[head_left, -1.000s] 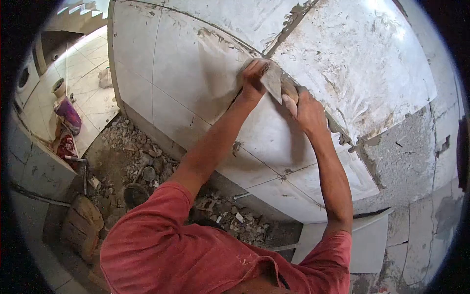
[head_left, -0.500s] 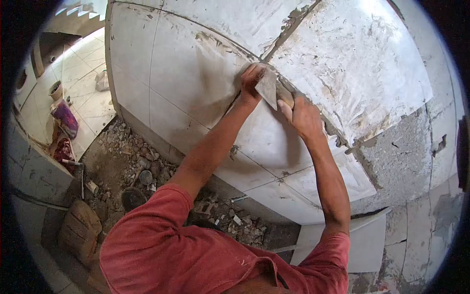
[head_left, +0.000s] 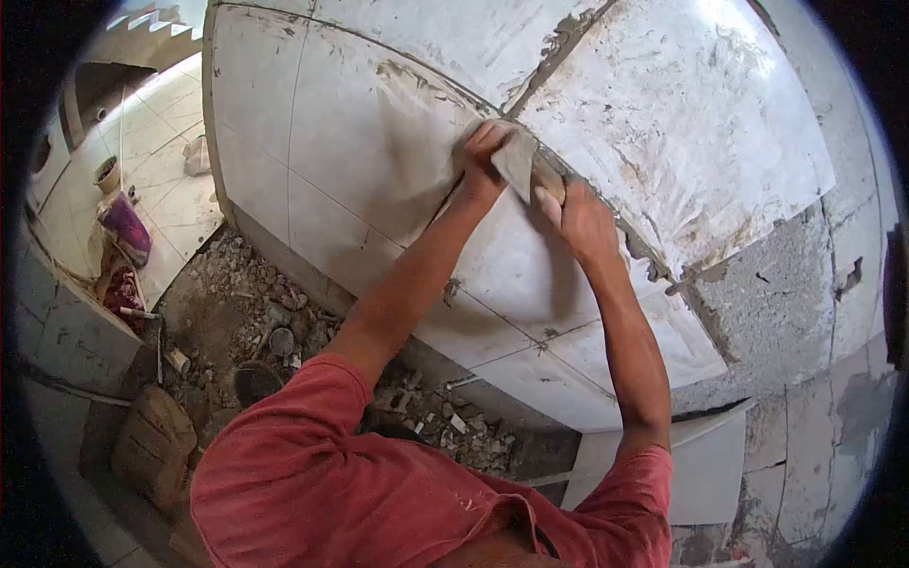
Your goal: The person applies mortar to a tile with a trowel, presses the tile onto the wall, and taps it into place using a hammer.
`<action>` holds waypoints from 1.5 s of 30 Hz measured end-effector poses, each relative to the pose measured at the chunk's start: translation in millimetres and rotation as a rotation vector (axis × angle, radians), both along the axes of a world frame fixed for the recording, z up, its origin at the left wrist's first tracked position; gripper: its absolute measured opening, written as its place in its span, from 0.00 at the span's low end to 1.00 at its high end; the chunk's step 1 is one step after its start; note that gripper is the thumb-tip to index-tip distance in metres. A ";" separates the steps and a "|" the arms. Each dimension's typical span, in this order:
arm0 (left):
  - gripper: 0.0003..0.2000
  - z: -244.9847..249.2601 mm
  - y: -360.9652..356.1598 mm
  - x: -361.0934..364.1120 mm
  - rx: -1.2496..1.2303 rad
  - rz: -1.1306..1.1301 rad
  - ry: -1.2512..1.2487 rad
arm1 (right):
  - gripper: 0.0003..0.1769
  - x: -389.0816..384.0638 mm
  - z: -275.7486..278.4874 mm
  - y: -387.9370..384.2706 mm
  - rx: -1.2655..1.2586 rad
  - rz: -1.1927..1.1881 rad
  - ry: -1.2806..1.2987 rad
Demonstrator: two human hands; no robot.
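My right hand (head_left: 585, 222) is wrapped around the handle of a trowel (head_left: 516, 163), thumb along its near side. The flat, mortar-smeared blade lies close against the joint between large white wall tiles (head_left: 516, 251). Beside the blade's left edge, my left hand (head_left: 484, 156) has its fingers curled at the tile edge; whatever they pinch is hidden. Grey mortar (head_left: 559, 57) fills the wide gap running up from the tile corner. The upper right tile (head_left: 682, 133) is smeared with mortar.
Rubble (head_left: 246, 284) covers the ground at lower left, with a dark bucket (head_left: 256, 382) and a small round container (head_left: 282, 342) in it. A purple bag (head_left: 125, 227) stands on the tiled floor (head_left: 166, 204). A loose tile (head_left: 696, 483) leans below the rough cement wall (head_left: 772, 293).
The trowel blade has turned slightly and its handle has shifted a little up and left, together with my right hand. My left hand stays nearly in place.
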State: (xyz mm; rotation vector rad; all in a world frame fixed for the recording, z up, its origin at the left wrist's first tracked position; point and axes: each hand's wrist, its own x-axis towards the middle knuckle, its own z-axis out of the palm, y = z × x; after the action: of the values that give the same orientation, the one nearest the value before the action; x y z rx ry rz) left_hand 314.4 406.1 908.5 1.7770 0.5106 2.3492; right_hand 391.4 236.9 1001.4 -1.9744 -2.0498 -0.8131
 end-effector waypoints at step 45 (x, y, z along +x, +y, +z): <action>0.08 5.8 4.2 -10.9 0.062 -0.122 -0.017 | 0.34 6.2 27.4 -9.2 -0.063 -0.063 -0.076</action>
State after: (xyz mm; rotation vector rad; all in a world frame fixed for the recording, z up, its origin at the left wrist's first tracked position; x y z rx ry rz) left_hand 303.5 410.3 914.3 1.7590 0.3198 2.3184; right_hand 397.6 227.7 1028.7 -2.0817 -2.0888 -0.8586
